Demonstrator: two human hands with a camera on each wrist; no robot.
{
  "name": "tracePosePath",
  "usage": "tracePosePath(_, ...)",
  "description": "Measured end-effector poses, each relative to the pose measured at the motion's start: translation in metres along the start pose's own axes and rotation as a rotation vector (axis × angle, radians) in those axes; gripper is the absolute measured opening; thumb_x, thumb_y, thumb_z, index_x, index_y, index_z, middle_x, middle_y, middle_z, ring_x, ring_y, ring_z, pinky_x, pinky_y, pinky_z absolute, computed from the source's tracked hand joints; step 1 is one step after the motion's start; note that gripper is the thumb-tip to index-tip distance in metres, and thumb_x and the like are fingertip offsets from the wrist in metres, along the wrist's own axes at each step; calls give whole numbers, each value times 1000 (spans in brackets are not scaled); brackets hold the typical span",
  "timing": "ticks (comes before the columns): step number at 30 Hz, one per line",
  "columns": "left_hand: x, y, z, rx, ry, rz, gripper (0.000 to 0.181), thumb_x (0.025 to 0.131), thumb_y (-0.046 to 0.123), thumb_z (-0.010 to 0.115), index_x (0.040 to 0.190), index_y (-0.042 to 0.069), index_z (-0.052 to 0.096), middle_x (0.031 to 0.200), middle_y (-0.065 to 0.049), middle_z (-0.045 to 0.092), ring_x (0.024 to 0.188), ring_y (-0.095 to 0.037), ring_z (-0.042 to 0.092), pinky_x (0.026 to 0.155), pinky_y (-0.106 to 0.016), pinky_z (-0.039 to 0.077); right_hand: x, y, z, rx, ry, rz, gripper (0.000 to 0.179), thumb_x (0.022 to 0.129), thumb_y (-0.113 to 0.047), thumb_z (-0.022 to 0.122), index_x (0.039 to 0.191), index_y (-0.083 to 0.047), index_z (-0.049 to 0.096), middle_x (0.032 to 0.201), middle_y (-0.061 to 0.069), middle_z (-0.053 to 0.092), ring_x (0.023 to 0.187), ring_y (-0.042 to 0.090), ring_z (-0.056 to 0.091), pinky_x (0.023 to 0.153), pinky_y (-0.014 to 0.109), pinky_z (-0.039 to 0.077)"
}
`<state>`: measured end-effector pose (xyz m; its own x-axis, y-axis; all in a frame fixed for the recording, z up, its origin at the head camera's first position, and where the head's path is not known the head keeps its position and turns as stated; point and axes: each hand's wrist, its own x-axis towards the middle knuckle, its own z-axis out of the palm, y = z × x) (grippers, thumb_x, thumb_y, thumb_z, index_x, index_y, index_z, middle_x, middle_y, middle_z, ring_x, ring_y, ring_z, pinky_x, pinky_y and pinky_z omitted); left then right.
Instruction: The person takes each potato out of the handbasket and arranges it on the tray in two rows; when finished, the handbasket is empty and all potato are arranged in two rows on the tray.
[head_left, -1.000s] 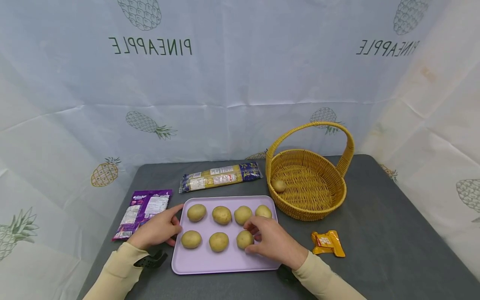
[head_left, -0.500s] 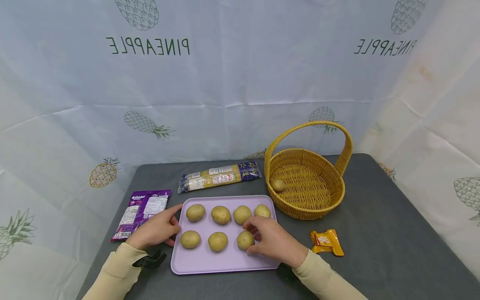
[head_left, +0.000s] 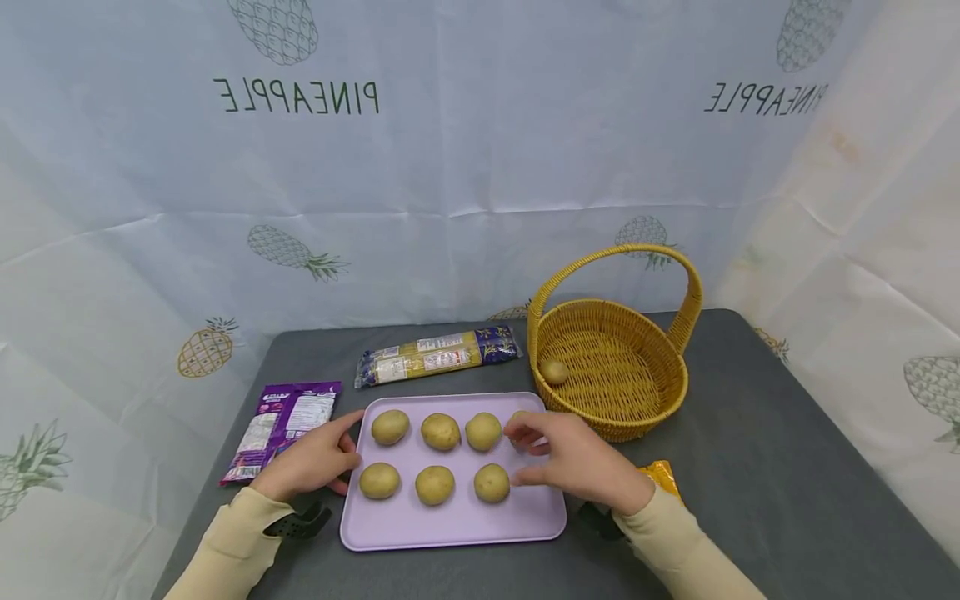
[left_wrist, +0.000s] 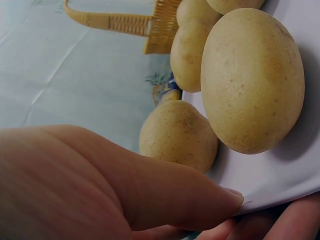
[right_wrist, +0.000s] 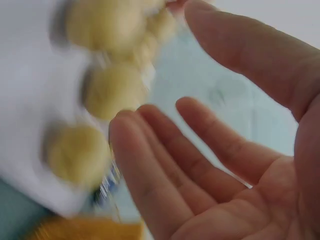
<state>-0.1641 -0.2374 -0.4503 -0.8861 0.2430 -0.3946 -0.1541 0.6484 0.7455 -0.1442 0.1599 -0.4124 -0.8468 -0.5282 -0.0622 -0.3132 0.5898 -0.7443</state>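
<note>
My left hand grips the left edge of a lilac tray; the left wrist view has its thumb on the rim and fingers below. Several potatoes lie on the tray in two rows. My right hand hovers over the tray's right side, holding nothing, fingers apart and relaxed. Just left of its fingertips sits the front right potato. The back right potato is mostly hidden behind that hand. Blurred potatoes show beyond the fingers in the right wrist view.
A wicker basket with a tall handle stands behind the tray at right, one potato inside. A long pasta packet lies at the back, a purple packet at left. The right forearm partly covers an orange packet.
My right hand has come off the front right potato and shifted right and slightly up, its fingers opening. That potato stays on the tray. The left hand keeps its place.
</note>
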Motion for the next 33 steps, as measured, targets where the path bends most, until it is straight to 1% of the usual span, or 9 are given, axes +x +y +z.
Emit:
tracePosePath(3,0,2,1,12,1,0,84,93,-1,68,167,-5,30,96,-14,59,77,-24,64,60,-39,66,-2,5,-36,-2,38,31,46,87,-22,92,128,-13,73,125,7,76,114,28,74,97,39,66)
tracePosePath(5,0,2,0,17,6,-1,84,93,-1,68,167,-5,30,96,-14,59,76,-24,63,60,-38,66,2,11,-61,-19,59,52,45,88,-22,90,129,-16,74,126,7,76,116,28,74,97,40,66)
tracePosePath(8,-1,2,-1,20,11,3,83,93,-1,68,167,-5,30,95,-14,59,75,-24,63,59,-38,66,11,26,-95,-39,80,89,43,91,-23,88,131,-16,73,128,9,76,118,27,74,99,43,65)
tracePosePath(11,0,1,-1,15,11,10,83,92,-2,67,166,-6,30,95,-14,59,76,-24,63,59,-38,66,25,47,-120,-31,76,142,46,93,-19,85,136,-11,71,131,13,75,122,30,72,101,48,63)
tracePosePath(13,0,1,-1,6,8,11,83,92,-2,67,166,-5,30,95,-14,59,76,-24,64,59,-38,66,35,61,-129,-15,58,173,48,95,-17,83,140,-8,68,135,15,73,125,32,71,104,49,63)
tracePosePath(16,0,-1,1,-3,4,14,82,93,-2,66,166,-6,30,95,-14,58,76,-24,64,59,-38,66,49,81,-133,-8,11,198,53,95,-15,82,144,-4,65,139,17,71,126,33,70,106,49,62)
tracePosePath(20,0,-3,2,-18,10,4,82,92,-2,67,166,-5,31,95,-14,58,75,-24,64,58,-38,65,63,98,-127,-9,-64,212,54,95,-12,81,145,-2,65,141,18,70,125,34,70,106,49,62)
tracePosePath(27,1,-3,1,-17,12,5,83,92,-2,68,166,-5,32,95,-14,58,75,-24,63,58,-38,65,81,109,-116,2,-115,221,55,93,-18,84,143,0,67,137,18,73,122,31,72,106,48,61)
tracePosePath(33,1,-4,2,-15,8,14,83,92,-2,68,166,-6,31,94,-13,58,75,-24,63,58,-38,66,89,111,-110,-42,-145,227,54,93,-27,85,139,-3,70,132,13,75,124,31,70,110,51,58)
